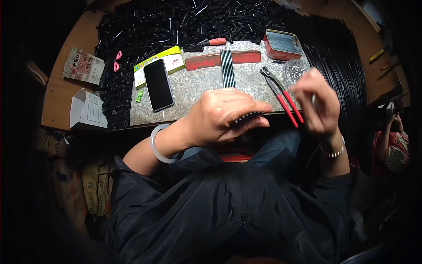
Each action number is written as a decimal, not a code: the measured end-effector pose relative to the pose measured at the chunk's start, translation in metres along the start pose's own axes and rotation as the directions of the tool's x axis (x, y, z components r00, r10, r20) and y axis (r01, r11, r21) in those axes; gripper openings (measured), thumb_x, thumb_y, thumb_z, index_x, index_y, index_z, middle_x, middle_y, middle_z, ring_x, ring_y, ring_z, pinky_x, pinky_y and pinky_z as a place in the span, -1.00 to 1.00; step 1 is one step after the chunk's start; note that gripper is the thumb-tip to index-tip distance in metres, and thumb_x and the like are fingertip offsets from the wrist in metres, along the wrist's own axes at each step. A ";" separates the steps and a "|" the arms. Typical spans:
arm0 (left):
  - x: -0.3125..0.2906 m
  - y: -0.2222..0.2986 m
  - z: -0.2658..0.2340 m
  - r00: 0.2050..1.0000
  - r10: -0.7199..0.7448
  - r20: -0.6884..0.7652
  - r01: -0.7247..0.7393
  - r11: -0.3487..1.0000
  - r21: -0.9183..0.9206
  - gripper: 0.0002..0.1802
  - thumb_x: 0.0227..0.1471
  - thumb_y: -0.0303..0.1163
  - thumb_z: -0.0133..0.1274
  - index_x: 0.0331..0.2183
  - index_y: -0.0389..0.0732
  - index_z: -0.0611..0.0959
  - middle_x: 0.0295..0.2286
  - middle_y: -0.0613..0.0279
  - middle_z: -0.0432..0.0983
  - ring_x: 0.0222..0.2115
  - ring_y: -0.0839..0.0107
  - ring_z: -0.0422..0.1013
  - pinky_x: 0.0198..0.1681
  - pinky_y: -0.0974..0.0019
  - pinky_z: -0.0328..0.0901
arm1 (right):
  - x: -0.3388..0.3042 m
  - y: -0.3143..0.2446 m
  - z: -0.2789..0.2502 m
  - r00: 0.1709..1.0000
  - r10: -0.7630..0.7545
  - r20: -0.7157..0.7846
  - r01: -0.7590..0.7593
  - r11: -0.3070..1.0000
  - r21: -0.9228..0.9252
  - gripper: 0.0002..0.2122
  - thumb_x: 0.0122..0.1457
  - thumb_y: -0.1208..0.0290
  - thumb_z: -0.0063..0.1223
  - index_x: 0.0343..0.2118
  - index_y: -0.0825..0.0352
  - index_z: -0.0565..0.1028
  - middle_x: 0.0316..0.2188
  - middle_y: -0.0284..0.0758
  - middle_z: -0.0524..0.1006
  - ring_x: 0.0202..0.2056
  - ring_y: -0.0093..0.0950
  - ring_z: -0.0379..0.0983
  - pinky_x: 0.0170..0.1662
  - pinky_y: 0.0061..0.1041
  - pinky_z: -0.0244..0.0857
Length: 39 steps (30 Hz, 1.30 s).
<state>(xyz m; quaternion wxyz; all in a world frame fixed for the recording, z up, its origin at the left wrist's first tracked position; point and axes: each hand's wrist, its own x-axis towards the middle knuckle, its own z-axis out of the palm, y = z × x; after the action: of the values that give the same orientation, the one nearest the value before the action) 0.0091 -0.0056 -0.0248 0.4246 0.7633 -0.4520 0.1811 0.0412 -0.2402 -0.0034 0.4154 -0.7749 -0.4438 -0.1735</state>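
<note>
At our brown wooden tabletop, left hand grips slim dark rods, seemingly gathering; whether three-o'clock right hand holds any, we cannot tell; next calls for aligning.

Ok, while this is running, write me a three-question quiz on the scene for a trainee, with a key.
1. True or false: the pliers lie to the right of the phone.

2. What is in the left grip?
A. The phone
B. A row of thin rods
C. The pliers

3. What colour is the bar that the lined-up rods cross on the speckled board?

Key:
1. True.
2. B; their ends show between thumb and fingers.
3. Red.
</note>
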 end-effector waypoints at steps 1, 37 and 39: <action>0.001 0.001 0.001 1.000 0.008 0.008 -0.008 1.000 -0.007 -0.73 -0.15 -0.44 0.20 -0.31 -0.30 0.63 -0.50 0.12 0.56 -0.47 0.26 0.52 -0.33 0.32 0.41 | -0.005 -0.013 -0.002 0.998 -0.069 -0.005 0.069 0.996 -0.059 -0.85 -0.08 0.62 0.12 -0.38 0.34 0.50 -0.64 -0.36 0.30 -0.58 -0.50 0.21 -0.48 -0.54 0.06; -0.002 0.003 0.005 0.989 0.135 0.062 -0.139 0.987 0.076 -0.64 -0.33 -0.27 0.29 -0.41 -0.28 0.65 -0.55 0.17 0.55 -0.51 0.23 0.51 -0.38 0.30 0.41 | -0.004 -0.040 0.006 0.941 -0.332 0.070 0.339 0.911 -0.234 -0.78 -0.20 0.46 0.23 -0.40 0.30 0.54 -0.65 -0.45 0.29 -0.58 -0.53 0.19 -0.47 -0.55 0.03; -0.003 0.001 0.006 0.990 0.132 0.050 -0.137 0.983 0.122 -0.68 -0.27 -0.17 0.26 -0.44 -0.16 0.66 -0.57 0.26 0.54 -0.54 0.30 0.49 -0.47 0.34 0.37 | -0.003 -0.041 0.009 0.963 -0.254 0.084 0.263 0.958 -0.113 -0.82 -0.12 0.53 0.20 -0.37 0.33 0.54 -0.65 -0.43 0.27 -0.57 -0.51 0.19 -0.40 -0.50 0.16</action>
<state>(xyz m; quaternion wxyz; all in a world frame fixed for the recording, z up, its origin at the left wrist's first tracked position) 0.0058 -0.0093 -0.0293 0.3533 0.7597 -0.4991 0.2212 0.0046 -0.2246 0.0091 0.3251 -0.7398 -0.5438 -0.2265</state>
